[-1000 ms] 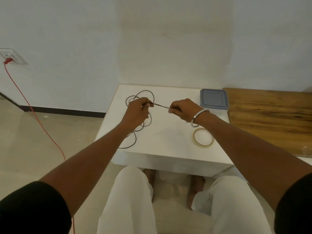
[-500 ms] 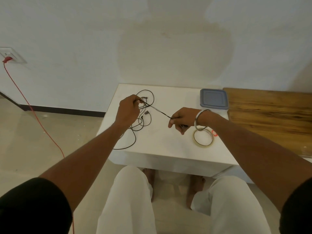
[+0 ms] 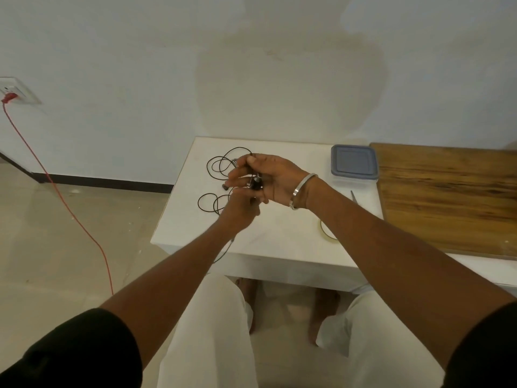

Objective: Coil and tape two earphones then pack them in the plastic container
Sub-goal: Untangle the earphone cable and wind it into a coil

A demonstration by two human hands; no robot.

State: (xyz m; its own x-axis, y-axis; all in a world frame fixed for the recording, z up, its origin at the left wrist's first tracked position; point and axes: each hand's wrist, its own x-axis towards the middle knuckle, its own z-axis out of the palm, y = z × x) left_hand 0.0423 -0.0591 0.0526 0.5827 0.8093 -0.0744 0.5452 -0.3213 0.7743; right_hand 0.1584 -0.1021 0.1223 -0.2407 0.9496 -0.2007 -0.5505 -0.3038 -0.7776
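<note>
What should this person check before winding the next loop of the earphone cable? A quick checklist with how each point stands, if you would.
1. Cable held: right hand and left hand both grip the earphone cable - ok.
2. Slack lying loose on the white table - ok.
3. Knots in the loops - cannot tell.
4. Tape roll within reach - ok.
5. Plastic container open - not ok, lid on.
</note>
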